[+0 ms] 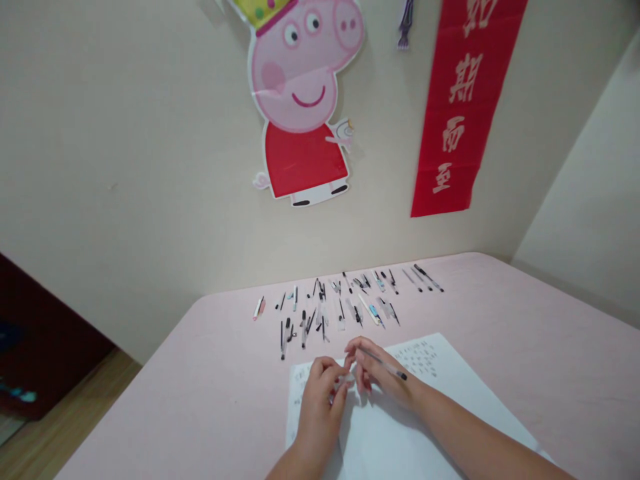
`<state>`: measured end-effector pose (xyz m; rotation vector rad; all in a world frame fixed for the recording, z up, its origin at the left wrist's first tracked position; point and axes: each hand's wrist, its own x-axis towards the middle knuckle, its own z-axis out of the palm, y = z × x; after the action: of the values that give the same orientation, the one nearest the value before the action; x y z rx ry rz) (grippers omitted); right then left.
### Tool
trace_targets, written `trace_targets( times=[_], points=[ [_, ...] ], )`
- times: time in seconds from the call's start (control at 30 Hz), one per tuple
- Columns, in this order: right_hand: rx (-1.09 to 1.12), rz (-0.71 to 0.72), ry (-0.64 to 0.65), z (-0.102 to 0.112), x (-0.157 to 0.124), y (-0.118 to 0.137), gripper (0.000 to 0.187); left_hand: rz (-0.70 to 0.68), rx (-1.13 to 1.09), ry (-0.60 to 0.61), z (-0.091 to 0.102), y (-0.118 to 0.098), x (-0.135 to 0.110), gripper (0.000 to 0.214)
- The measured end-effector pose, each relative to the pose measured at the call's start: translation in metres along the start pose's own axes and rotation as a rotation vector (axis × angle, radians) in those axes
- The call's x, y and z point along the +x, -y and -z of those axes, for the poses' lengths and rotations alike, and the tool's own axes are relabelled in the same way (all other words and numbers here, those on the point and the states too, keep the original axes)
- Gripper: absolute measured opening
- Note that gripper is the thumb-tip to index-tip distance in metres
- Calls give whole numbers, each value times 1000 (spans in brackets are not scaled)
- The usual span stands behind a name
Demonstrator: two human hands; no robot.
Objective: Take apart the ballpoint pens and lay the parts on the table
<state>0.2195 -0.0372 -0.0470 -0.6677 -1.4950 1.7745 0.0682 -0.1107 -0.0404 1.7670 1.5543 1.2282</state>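
My right hand [380, 371] is over the paper with a clear-barrelled pen [385, 364] lying across it, the black end toward the wrist. Beside it, my left hand [323, 400] is closed, fingertips pinched on a small pale, see-through piece [346, 379] whose kind I cannot make out. The fingertips of both hands nearly meet there. Beneath them lies a white sheet of paper [395, 447], with rows of handwriting near its far right part and along its left edge. My hands hide some of the writing.
Several pens and pen parts [303, 330] lie in two rough rows beyond the paper on the pink table [200, 387]. A white and pink pen [259, 308] lies at their left end. Behind the table, the wall bears a cartoon pig cutout [305, 153] and a red banner [460, 120].
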Motion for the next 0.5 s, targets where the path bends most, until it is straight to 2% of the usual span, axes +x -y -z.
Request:
trace_targets(
  times=[0.1,0.23,0.5],
  points=[
    [6,-21,-82,6,3,-4,64,10,13,-20,-1,4,2,14],
    [-75,-43,-150,13,4,-6,71,19,39,-32,-1,7,4,10],
    [-137,-4,-92,11,3,-7,70,19,62,-6,-3,7,3,12]
  ],
)
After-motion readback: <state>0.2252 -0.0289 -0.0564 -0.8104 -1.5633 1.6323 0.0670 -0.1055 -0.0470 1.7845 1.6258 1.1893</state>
